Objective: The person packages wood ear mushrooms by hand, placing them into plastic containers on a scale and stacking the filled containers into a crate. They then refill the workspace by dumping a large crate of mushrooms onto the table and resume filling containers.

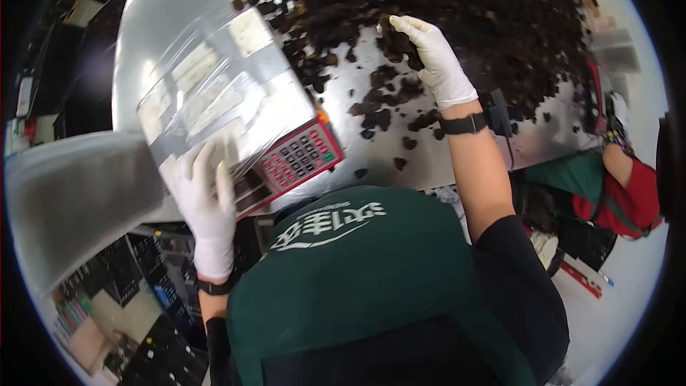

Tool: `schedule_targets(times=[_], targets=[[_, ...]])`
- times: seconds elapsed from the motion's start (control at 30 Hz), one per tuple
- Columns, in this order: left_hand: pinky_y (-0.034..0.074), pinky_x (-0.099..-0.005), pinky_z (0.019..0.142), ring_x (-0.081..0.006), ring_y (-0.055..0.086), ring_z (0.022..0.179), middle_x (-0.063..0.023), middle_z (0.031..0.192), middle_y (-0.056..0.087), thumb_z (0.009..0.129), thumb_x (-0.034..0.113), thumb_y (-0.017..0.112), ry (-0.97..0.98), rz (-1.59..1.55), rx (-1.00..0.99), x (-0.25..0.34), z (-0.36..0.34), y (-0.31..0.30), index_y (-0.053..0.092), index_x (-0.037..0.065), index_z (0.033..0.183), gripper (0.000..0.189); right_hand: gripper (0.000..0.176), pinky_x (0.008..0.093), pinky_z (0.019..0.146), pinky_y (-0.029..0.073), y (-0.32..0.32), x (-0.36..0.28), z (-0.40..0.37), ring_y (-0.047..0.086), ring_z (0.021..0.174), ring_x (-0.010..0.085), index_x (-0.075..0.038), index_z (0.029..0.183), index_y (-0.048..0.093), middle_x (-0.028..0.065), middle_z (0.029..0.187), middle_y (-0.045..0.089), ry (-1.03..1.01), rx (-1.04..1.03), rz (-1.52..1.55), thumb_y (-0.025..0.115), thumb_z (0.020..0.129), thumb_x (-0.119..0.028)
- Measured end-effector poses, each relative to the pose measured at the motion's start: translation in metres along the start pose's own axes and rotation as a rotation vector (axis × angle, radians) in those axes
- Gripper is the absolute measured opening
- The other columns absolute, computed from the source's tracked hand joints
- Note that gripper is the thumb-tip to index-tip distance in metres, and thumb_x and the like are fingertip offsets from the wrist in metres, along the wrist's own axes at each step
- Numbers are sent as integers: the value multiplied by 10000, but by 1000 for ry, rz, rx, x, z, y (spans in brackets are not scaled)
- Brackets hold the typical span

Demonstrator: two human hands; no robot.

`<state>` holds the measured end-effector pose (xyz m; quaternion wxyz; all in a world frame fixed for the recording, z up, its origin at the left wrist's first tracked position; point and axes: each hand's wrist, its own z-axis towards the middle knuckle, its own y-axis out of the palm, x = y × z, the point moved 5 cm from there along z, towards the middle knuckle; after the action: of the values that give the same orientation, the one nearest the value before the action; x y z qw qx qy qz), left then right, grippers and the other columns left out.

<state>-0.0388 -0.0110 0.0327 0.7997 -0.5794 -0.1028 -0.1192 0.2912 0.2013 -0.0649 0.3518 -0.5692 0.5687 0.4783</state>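
My left hand (204, 196), in a white glove, rests at the near left edge of a scale (264, 100), its fingers spread and holding nothing. The scale has a plastic-covered metal plate and a red keypad (299, 159). My right hand (432, 57), also gloved, is raised above the metal table (343, 100) with its fingers closed on dark pieces (399, 46). A large heap of similar dark brown pieces (486, 14) spreads beyond and to the right of it. Loose pieces lie between the scale and my right hand.
A co-worker in a red top (629, 200) and green apron is at the far right, with a hand near another red-edged device (594, 96). A grey bin (78, 200) stands at the left. A black object (498, 112) sits beside my right wrist.
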Motion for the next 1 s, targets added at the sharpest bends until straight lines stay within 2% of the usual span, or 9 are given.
schedule_targets(times=[0.13, 0.27, 0.37, 0.5, 0.57, 0.67, 0.73, 0.87, 1.0], targets=[[398, -469, 1027, -341, 567, 1096, -140, 1155, 627, 833, 52, 696, -36, -35, 25, -9, -4, 10, 612, 27, 1230, 406, 300, 251, 611, 528, 130, -39, -39, 640, 635, 102, -6, 973, 746, 61, 813, 728, -145, -288, -90, 739, 876, -289], [369, -465, 1086, -384, 468, 1283, -195, 1381, 492, 787, 1, 727, -5, -86, 162, -6, -7, 13, 450, 7, 1418, 689, 252, 267, 721, 533, 210, -37, -61, 675, 775, 166, -45, 943, 738, 72, 878, 724, -431, -473, -443, 721, 833, -271], [387, -445, 1084, -337, 430, 1335, -190, 1441, 433, 839, -28, 684, -37, -95, 175, -2, -2, 13, 363, 20, 1482, 720, 387, 431, 996, 430, 233, -28, -89, 578, 1116, 280, -89, 1054, 698, 113, 1105, 647, -848, -315, -682, 706, 790, -372], [356, -433, 1099, -323, 437, 1324, -162, 1457, 445, 879, 34, 673, -62, -129, 92, -4, -1, 21, 375, 30, 1482, 672, 373, 475, 1051, 351, 178, -39, -92, 531, 1181, 293, -114, 1071, 689, 124, 1177, 602, -1020, -120, -697, 693, 787, -355], [356, -426, 1095, -322, 452, 1303, -159, 1452, 459, 891, 52, 668, -42, -102, 86, -4, -1, 20, 391, 30, 1474, 646, 426, 508, 998, 396, 116, -25, -69, 562, 1123, 286, -133, 1127, 696, 124, 1210, 612, -963, -11, -783, 735, 727, -276], [388, -412, 983, -332, 518, 1120, -169, 1371, 538, 827, 40, 701, 36, -39, 135, -2, 1, 19, 449, 17, 1441, 664, 666, 468, 1136, 333, 21, 23, -72, 394, 1377, 376, -243, 1370, 573, 192, 1482, 441, -662, 53, -1224, 747, 727, -257], [390, -399, 961, -315, 525, 1077, -148, 1362, 560, 836, 50, 690, 40, -21, 124, -2, 2, 19, 474, 30, 1430, 632, 573, 476, 1135, 335, -8, 52, -76, 395, 1372, 363, -264, 1359, 585, 144, 1495, 439, -532, -24, -1226, 710, 801, -226], [396, -390, 950, -305, 553, 1069, -130, 1350, 587, 847, 56, 675, 59, -15, 127, 0, 4, 20, 515, 44, 1405, 580, 412, 438, 1028, 438, -5, 61, -65, 513, 1224, 325, -230, 1265, 643, 93, 1411, 533, -619, 10, -1158, 682, 857, -193], [398, -391, 954, -301, 560, 1089, -129, 1348, 588, 850, 67, 678, 55, -10, 103, -3, 3, 21, 518, 48, 1402, 576, 159, 357, 752, 550, -4, 69, -25, 650, 931, 254, -144, 1003, 694, 41, 1082, 651, -660, 127, -1037, 688, 851, -190]])
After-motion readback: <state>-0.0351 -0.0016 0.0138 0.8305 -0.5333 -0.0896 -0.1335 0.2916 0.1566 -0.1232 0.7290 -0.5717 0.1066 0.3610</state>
